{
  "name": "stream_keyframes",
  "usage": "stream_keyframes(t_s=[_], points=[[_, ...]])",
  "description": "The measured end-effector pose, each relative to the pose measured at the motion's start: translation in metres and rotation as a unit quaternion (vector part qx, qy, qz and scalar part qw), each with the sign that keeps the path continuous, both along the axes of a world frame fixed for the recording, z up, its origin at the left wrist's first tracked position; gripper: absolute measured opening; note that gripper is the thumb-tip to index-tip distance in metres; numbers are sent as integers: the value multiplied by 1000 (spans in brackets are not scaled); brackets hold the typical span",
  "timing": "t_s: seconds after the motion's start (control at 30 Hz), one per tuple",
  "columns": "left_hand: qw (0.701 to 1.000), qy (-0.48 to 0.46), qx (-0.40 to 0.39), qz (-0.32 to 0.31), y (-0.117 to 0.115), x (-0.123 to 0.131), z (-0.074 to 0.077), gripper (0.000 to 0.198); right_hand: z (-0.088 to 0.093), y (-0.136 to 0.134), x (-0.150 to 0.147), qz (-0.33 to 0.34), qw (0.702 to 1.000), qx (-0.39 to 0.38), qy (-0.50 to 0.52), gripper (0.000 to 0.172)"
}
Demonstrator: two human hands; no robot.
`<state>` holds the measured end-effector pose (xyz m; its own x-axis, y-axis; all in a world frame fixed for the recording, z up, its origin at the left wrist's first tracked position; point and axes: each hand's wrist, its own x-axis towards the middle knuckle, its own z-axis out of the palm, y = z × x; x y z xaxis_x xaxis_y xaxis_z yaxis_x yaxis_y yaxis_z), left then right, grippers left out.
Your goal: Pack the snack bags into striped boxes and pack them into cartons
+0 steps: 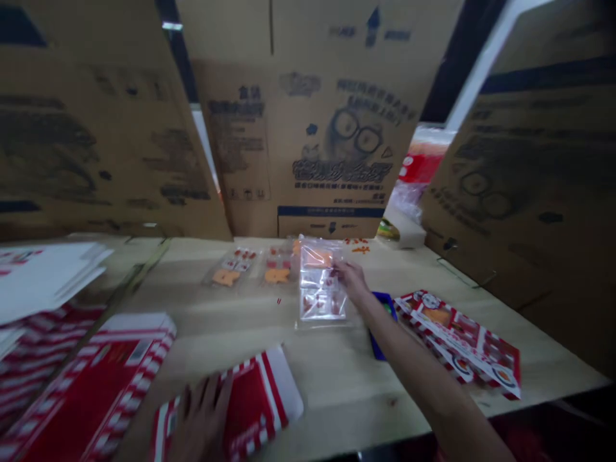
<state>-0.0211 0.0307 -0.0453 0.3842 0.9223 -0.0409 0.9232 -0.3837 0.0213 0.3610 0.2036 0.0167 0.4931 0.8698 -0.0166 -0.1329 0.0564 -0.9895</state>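
My R hand (350,280) is on the clear plastic bag (320,282) of red & orange printed parts, fingers bunched at its R edge (can't tell if they're pinching it or just resting there). The bag lies flat on the pale wood worktop (202,321), not lifted. Just R of my hand, partly behind my forearm, is a blue tray (380,324), & past that a red-&-white printed sheet (457,340) lies on the worktop.

My L hand (199,420) is well apart, near the front edge, fingers spread & flat on a red-&-white striped card (262,398). Just L of it is a bigger red striped card (96,391), & further L a stack of white & striped flat cards (43,282).

Behind the R hand's bag sit 2 more clear bags (231,269) side by side, each with an orange shape inside, & a few loose orange bits (357,247) lie near them. Along the back stand 3 brown cardboard panels (308,128) printed with a glasses-wearing cartoon.
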Motion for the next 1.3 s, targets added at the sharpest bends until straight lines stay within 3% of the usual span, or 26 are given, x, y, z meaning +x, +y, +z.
stream_keyframes(t_s=[0.13, 0.23, 0.3, 0.4, 0.53, 0.6, 0.67, 0.77, 0.87, 0.97, 1.07, 1.17, 1.3], points=[[999, -27, 18, 23, -16, 4, 30, 96, -1, -54, -15, 163, 985, -52, -25, 44], [998, -52, 25, 24, -23, 8, 37, 93, -4, -89, -25, 274, 951, -59, -130, 34], [997, -66, 36, 16, -27, 11, 37, 94, -6, -108, -31, 329, 916, -64, -218, 33], [995, -79, 63, 8, -29, 17, 34, 97, -2, -127, -42, 391, 859, -81, -319, 47], [992, -91, 84, -16, -29, 26, 35, 101, 10, -143, -58, 501, 754, -36, -423, 39], [993, -92, 75, -29, -29, 31, 36, 104, 14, -149, -67, 523, 711, -21, -470, 40], [994, -89, 59, -35, -29, 36, 36, 107, 12, -153, -78, 512, 694, -23, -505, 41], [996, -79, 22, -33, -30, 40, 36, 107, -3, -155, -95, 477, 713, -28, -513, 36], [998, -64, -17, -19, -30, 40, 36, 109, -23, -156, -96, 416, 760, -35, -497, 33], [998, -59, -23, -20, -30, 38, 34, 109, -40, -164, -68, 243, 845, -46, -474, 38], [998, -61, -18, -23, -31, 37, 34, 109, -47, -180, -31, 109, 896, -100, -418, 52], [998, -56, -31, -19, -31, 40, 37, 109, -46, -199, -26, 125, 909, -155, -365, 64], [998, -50, -39, -25, -33, 45, 41, 109, -42, -221, -82, 249, 902, -122, -331, 60]])
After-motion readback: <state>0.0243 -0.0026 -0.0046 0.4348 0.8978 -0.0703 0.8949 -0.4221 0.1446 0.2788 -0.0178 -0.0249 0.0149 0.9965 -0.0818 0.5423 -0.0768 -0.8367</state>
